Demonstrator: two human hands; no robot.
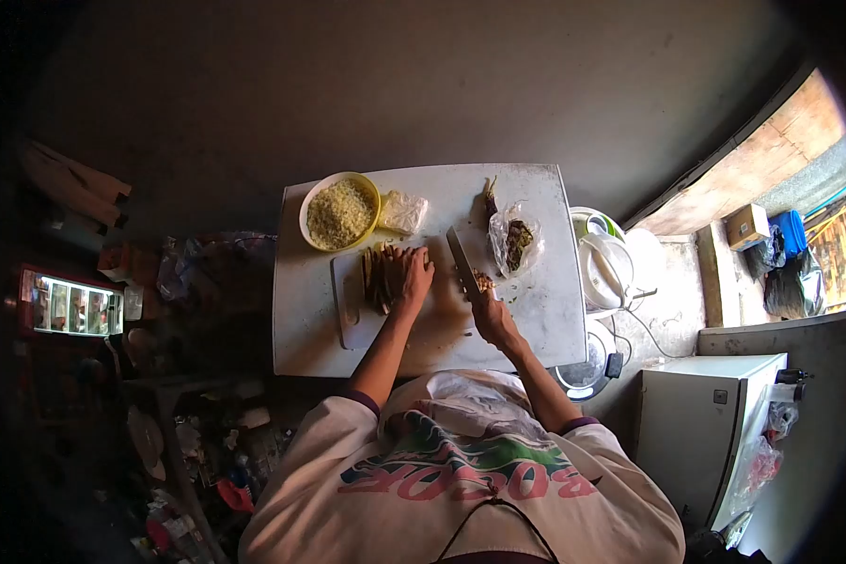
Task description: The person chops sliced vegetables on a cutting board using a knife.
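Observation:
Long dark strips of food (375, 279) lie on a pale cutting board (351, 315) at the left of the white table. My left hand (414, 274) rests on their right side with its fingers bent over them; what the fingertips grip is hard to make out. To the right, my right hand (491, 315) is closed round the handle of a knife (460, 256), whose blade points up and left, off the board. Small chopped brown bits (483, 281) lie beside the knife. An open clear plastic bag (516, 241) with dark leafy contents sits farther right.
A yellow bowl (340, 214) of pale grated food and a wrapped white packet (403, 212) stand at the table's back left. A dark purple vegetable (491, 199) lies at the back right. Beyond the table's right edge are a white appliance (604, 270) and a white fridge (691, 423).

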